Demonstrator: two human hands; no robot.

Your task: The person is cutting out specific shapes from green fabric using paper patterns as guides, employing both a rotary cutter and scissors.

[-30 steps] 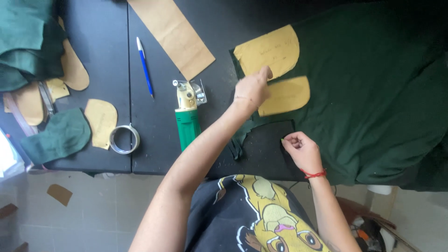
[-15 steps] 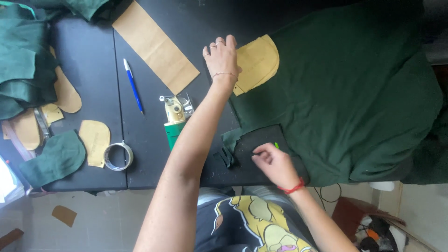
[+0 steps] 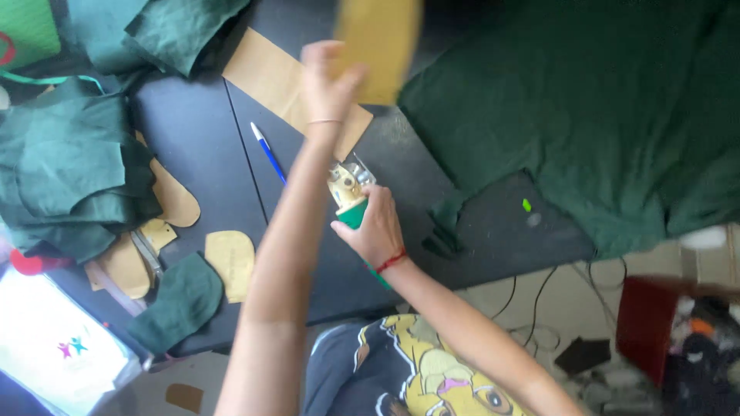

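Your worktop [image 3: 193, 146] is crowded, and that is where the trouble could start. The big green cloth [image 3: 586, 115] covers its right side and hangs over the near edge; a careless pull could drag it off onto the floor, where cables [image 3: 532, 300] lie. On the left, a heap of green pieces [image 3: 69, 169] sits on some tan patterns [image 3: 173, 200], so a sweep of your arm could scatter them.

Your left hand [image 3: 327, 81] is raised above the worktop, fingers pinched on a tan pattern [image 3: 378, 46], which shows blurred. It could slip or flap out of your grip in the air.

Your right hand [image 3: 374, 231] is wrapped around the green handle of the cutter [image 3: 347, 192], which rests on the worktop just below the brown strip [image 3: 285, 85]. With your eyes on the raised pattern, the cutter end could nick the strip, or your left forearm crossing just above it.

A blue pen [image 3: 268, 152] lies just left of your arm and could roll if bumped.
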